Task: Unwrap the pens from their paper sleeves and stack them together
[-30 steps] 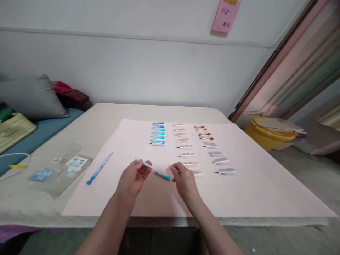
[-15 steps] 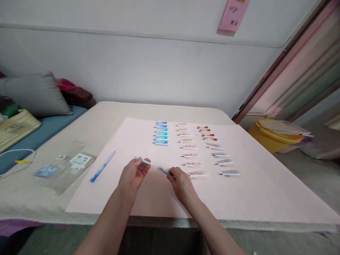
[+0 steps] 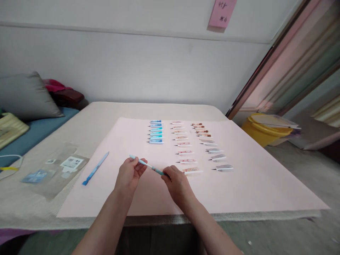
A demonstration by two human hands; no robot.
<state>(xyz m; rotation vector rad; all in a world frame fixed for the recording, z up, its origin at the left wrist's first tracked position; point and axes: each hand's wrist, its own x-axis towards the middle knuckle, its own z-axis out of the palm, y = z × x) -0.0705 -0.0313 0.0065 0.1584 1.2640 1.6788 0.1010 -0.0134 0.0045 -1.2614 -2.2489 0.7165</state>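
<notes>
A light blue pen part (image 3: pixel 134 158) with a thin white end is pinched in my left hand (image 3: pixel 130 175). My right hand (image 3: pixel 177 182) grips a teal pen barrel (image 3: pixel 158 171), its far end hidden by the fingers. The white end meets the barrel's opening, and the two lie roughly in line above the pink sheet. How far one sits inside the other I cannot tell. To the left of my hands, a whole blue pen (image 3: pixel 95 169) rests diagonally on the sheet.
Beyond my hands lie columns of paired pen pieces: blue ones (image 3: pixel 156 132), pink ones (image 3: pixel 185 152), brown ones (image 3: pixel 203 131) and grey ones (image 3: pixel 222 167). A clear plastic bag (image 3: pixel 62 173) with labels is at the left. A yellow bucket (image 3: pixel 261 132) stands right of the table.
The gap between the two pen parts has closed; the white end now meets the teal barrel. The view has shifted slightly, so the scene appears further left.
</notes>
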